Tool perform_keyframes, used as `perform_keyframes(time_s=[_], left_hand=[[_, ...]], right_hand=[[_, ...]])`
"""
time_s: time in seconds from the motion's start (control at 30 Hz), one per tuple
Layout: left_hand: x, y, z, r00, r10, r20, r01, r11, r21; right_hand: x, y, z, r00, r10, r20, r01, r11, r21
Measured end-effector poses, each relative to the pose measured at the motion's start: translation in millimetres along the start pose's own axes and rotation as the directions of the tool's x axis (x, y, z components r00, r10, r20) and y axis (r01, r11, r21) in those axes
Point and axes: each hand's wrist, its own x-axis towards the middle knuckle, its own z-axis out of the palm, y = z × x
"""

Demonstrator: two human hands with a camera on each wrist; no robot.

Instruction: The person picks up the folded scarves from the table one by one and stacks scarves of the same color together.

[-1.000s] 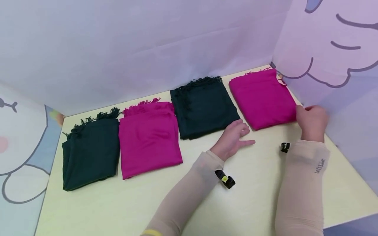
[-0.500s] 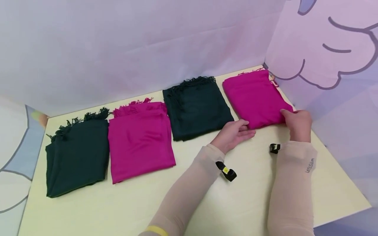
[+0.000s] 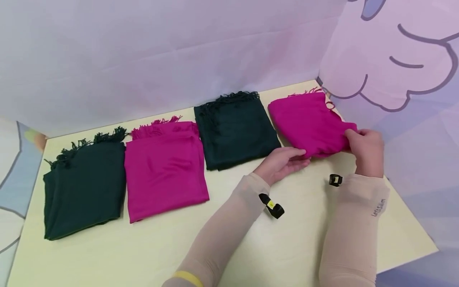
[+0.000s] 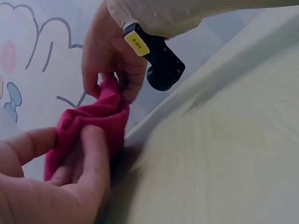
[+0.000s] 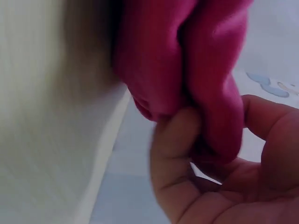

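A folded magenta scarf (image 3: 308, 119) with a fringe lies at the far right of the row. My right hand (image 3: 367, 147) pinches its near right corner, thumb on top and fingers beneath, and that corner is raised off the table. In the right wrist view the fingers curl round the bunched magenta layers (image 5: 210, 93). At the near left corner, my left hand (image 3: 285, 163) grips the scarf edge between thumb and fingers. The left wrist view shows the left fingers (image 4: 96, 154) tucked into the folds, with the scarf's near edge stretched between both hands.
A folded dark green scarf (image 3: 236, 135) lies just left of the held one. Further left are another magenta scarf (image 3: 165, 175) and another dark green scarf (image 3: 86, 191), both folded with fringes at the back. Pale wall panels (image 3: 179, 59) border the cream table (image 3: 143, 255).
My left hand has moved right to the magenta scarf and taken hold of its near left corner. My right hand has lifted the near right corner. The view has shifted slightly right.
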Motion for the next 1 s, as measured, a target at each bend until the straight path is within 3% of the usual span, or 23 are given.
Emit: perform_keyframes(time_s=[0.13,0.3,0.4,0.47,0.53,0.6,0.67,0.87,0.93,1.0], left_hand=[[-1.4,-1.6,1.0,0.999,-0.03,-0.011,0.03,0.999,-0.045],[-0.6,-5.8,0.9,0.999,-0.01,-0.043,0.008,0.999,-0.042],[-1.8,-7.6,0.7,0.998,0.016,-0.058,-0.018,0.999,-0.046],[-2.5,-8.0,0.3,0.997,0.043,-0.07,-0.047,0.997,-0.065],[-2.8,-7.9,-0.4,0.995,0.067,-0.079,-0.073,0.993,-0.087],[-2.7,-6.9,-1.3,0.994,0.078,-0.08,-0.086,0.991,-0.104],[-3.3,-5.0,-1.9,0.995,0.078,-0.065,-0.086,0.989,-0.119],[-9.9,8.3,-0.4,0.99,0.131,0.044,-0.123,0.982,-0.144],[-12.3,14.4,0.2,0.985,0.157,0.073,-0.147,0.982,-0.122],[-14.8,20.5,0.3,0.98,0.177,0.09,-0.168,0.981,-0.095]], right_hand=[[1,4,0.0,0.998,-0.029,0.063,0.04,0.981,-0.189],[3,9,0.8,0.989,0.006,0.15,0.036,0.962,-0.27],[5,12,-1.5,0.967,0.006,0.255,0.037,0.986,-0.164],[6,13,-3.8,0.934,-0.007,0.357,0.017,1.0,-0.025],[7,12,-5.2,0.889,-0.024,0.458,-0.06,0.984,0.168],[7,12,-7.1,0.859,-0.052,0.509,-0.125,0.943,0.309],[7,11,-8.6,0.859,-0.078,0.506,-0.177,0.882,0.436],[3,5,-9.7,0.875,-0.117,0.47,-0.303,0.625,0.719],[2,4,-8.2,0.859,-0.173,0.482,-0.32,0.552,0.77],[0,3,-6.4,0.831,-0.256,0.493,-0.319,0.506,0.802]])
